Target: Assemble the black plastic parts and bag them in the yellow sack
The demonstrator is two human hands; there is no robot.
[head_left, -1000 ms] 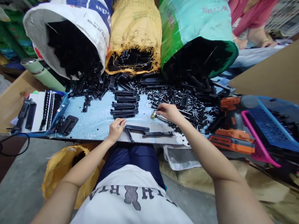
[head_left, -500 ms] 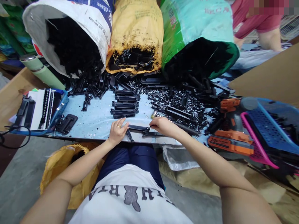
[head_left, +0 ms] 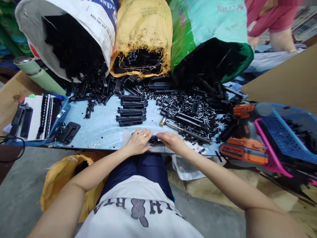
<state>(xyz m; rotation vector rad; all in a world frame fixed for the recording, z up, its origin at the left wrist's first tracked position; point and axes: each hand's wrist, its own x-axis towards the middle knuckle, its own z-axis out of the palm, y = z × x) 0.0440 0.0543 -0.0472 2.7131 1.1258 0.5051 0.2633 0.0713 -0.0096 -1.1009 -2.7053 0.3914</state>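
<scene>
At the table's front edge my left hand [head_left: 140,142], with a ring on one finger, bends over a black plastic part [head_left: 154,140] and covers most of it. My right hand [head_left: 170,140] is closed in a pinch at the part's right end; what sits between its fingertips is hidden. Just beyond my hands lies a row of several long black plastic assemblies [head_left: 131,120], stacked away from me. A hammer [head_left: 183,129] with a metal shaft and dark grip rests to the right of them, its brassy head toward my right hand.
A heap of metal pins [head_left: 195,112] and black parts spreads behind the hammer. Three sacks, white [head_left: 22,26], yellow [head_left: 146,29] and green [head_left: 188,39], spill parts at the back. An orange cordless drill [head_left: 244,150] and blue basket [head_left: 288,132] stand right; another basket [head_left: 61,114] stands left.
My left hand has moved right and now lies over the black part, close to my right hand. The loose angled piece that hung by the left fingers is no longer visible there.
</scene>
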